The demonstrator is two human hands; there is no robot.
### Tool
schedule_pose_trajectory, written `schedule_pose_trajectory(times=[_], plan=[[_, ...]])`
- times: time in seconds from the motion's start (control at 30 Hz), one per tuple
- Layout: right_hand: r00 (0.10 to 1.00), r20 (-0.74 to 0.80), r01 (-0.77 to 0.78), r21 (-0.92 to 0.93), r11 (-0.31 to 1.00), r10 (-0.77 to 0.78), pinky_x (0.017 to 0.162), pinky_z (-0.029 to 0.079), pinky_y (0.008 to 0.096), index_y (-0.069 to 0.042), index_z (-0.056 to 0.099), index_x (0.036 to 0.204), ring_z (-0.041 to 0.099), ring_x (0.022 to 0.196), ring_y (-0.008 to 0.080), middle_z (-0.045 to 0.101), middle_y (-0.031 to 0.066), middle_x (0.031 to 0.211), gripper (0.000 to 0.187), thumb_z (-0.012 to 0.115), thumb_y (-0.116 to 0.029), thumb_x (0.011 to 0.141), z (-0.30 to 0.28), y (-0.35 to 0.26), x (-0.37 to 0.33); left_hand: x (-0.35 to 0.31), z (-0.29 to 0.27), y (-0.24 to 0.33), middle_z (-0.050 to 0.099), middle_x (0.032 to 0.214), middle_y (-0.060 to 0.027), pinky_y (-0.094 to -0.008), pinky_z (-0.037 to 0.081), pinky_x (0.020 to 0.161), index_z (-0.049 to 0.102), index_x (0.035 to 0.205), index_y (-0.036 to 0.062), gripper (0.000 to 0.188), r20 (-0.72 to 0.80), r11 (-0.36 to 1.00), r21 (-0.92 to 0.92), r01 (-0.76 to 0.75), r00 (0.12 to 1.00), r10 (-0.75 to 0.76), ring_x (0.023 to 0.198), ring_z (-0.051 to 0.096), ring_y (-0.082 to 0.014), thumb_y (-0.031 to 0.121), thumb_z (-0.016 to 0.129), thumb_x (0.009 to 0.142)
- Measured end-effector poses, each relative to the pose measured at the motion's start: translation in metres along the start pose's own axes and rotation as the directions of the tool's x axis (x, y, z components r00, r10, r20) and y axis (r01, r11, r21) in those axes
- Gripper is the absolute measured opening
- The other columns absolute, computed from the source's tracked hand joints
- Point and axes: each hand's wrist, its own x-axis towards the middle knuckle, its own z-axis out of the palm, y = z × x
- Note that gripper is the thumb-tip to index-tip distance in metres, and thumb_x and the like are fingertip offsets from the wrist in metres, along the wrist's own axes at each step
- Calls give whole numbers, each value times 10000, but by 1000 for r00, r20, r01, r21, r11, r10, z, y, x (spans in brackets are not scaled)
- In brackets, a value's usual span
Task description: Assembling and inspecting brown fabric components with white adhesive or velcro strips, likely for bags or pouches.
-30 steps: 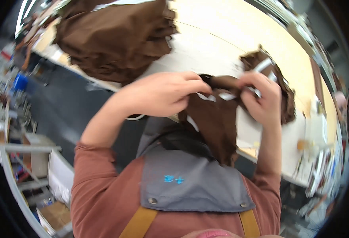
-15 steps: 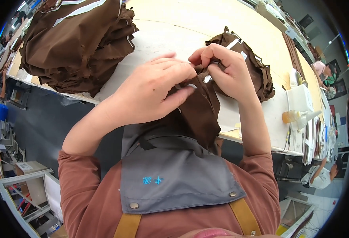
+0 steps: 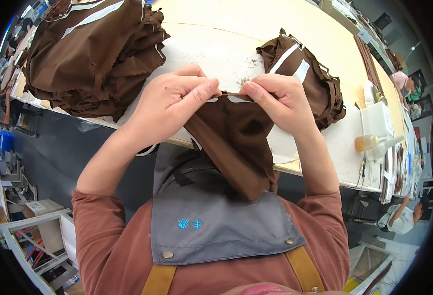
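Between my hands hangs a brown fabric piece (image 3: pixel 236 123), its top edge stretched and showing white strips along it. My left hand (image 3: pixel 179 98) pinches that edge at the left, thumb against fingers. At the right, my right hand (image 3: pixel 278 98) pinches the same edge. The lower part of the cloth droops past the table edge onto my grey apron (image 3: pixel 211 221). To the right of my right hand lies a smaller pile of brown fabric pieces (image 3: pixel 319 96) with white strips. A larger pile of brown fabric (image 3: pixel 88 59) sits at the left.
The pale worktable (image 3: pixel 201 59) spans the view ahead. On its right side stand a white container (image 3: pixel 376 120) and a bottle with amber contents (image 3: pixel 365 143). A metal frame rack (image 3: pixel 29 231) stands at lower left. Other people are at the far left and right.
My hands, close together before, have drawn apart. The fabric's top edge is now pulled straight between them, and the cloth is spread wider below.
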Motion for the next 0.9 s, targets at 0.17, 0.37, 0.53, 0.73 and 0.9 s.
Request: schedule_pose_trajectory(times=[0.17, 0.37, 0.53, 0.73, 0.9], plan=[[1000, -18, -6, 82, 997, 8, 608, 471, 257, -11, 722, 850, 605, 643, 124, 667, 54, 720, 165, 706, -169, 892, 4, -3, -6, 3, 5, -6, 556, 787, -5, -262, 398, 663, 706, 882, -9, 254, 8, 990, -125, 57, 998, -57, 750, 502, -100, 218, 628, 966], [999, 44, -21, 171, 985, 14, 630, 453, 240, -21, 732, 861, 596, 689, 109, 656, 31, 757, 141, 714, -159, 882, 1, -3, -10, 0, 4, -2, 593, 789, 6, -231, 381, 646, 728, 882, 21, 161, 80, 989, -137, 60, 996, -49, 718, 502, -76, 174, 691, 914], [992, 88, -102, 150, 983, 89, 620, 430, 231, -19, 732, 882, 554, 668, 89, 625, 15, 733, 129, 730, -148, 871, 4, -7, -9, -1, 5, -2, 621, 794, 5, -224, 379, 632, 735, 879, 35, 85, 93, 989, -148, 25, 996, -11, 715, 503, -74, 119, 723, 873], [980, 142, -177, 299, 938, 140, 606, 429, 214, -22, 735, 893, 539, 682, 45, 639, -14, 750, 132, 734, -153, 882, 10, -6, -12, 0, 1, 0, 607, 794, 7, -223, 380, 631, 726, 870, 29, 78, 101, 993, -100, 66, 993, -56, 720, 506, -69, 107, 729, 867], [923, 247, -374, 395, 839, 295, 546, 329, 181, -3, 711, 885, 445, 628, 5, 571, -60, 718, 63, 695, -64, 879, 10, -17, -11, 0, 1, -15, 570, 797, 21, -216, 349, 614, 716, 872, 14, 100, 143, 966, -242, 92, 988, -58, 708, 471, -45, 114, 720, 879]])
